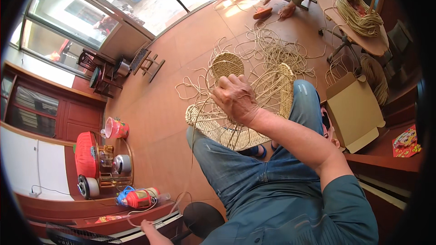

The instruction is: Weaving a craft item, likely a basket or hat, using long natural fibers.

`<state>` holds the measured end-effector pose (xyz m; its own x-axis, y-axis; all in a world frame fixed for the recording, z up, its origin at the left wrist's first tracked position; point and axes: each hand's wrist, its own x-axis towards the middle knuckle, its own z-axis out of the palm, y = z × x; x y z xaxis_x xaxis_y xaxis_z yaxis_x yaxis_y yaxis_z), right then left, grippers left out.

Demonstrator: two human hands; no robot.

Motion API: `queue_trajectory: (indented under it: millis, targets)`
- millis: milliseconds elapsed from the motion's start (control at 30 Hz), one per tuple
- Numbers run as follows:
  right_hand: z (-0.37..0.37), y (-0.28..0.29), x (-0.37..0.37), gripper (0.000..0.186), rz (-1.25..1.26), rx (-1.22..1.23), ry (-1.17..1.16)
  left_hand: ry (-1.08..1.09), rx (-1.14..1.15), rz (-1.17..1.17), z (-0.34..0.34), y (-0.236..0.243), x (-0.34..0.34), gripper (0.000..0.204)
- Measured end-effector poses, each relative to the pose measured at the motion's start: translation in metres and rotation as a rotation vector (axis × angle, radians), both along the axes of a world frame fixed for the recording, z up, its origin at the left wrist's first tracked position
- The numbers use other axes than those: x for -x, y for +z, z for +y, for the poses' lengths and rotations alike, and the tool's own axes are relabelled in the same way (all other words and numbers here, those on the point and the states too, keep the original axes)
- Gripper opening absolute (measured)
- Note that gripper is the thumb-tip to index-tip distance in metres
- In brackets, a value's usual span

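Note:
A woven cord piece [286,90] rests on my knees, with a round woven pad [227,63] at its far end and many loose strands looping over it. My right hand [234,97] is over the middle of the piece, fingers curled round what seem to be cord strands, just below the pad. My left hand [147,227] is out at the lower left, closed on a thin cord [181,197] that loops up toward the piece. The tips of both hands' fingers are partly hidden.
Tangled cord [286,54] lies beyond. Another person's bare foot [287,10] is near an orange slipper [262,12]. Cord coils [359,18] sit on a wooden seat at right, above an open cardboard box [352,113]. A tea trolley [127,159] and thermos [141,197] stand left.

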<state>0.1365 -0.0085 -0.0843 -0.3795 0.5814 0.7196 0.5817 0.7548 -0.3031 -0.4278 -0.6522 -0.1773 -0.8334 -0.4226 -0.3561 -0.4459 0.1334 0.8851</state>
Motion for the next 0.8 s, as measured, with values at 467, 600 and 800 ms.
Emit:
queue_trajectory:
  millis: [467, 600, 800]
  targets:
    - [0.013, 0.016, 0.024, 0.063, -0.261, -0.133, 0.082, -1.277, 0.087, -0.190, 0.216, -0.114, -0.261, 0.029]
    - [0.014, 0.009, 0.034, 0.060, -0.303, -0.078, 0.075, -1.308, 0.101, -0.130, 0.269, -0.064, -0.296, 0.027]
    - [0.010, 0.008, 0.042, 0.069, -0.235, 0.111, 0.100, -1.353, 0.066, 0.038, 0.311, -0.009, -0.315, 0.030]
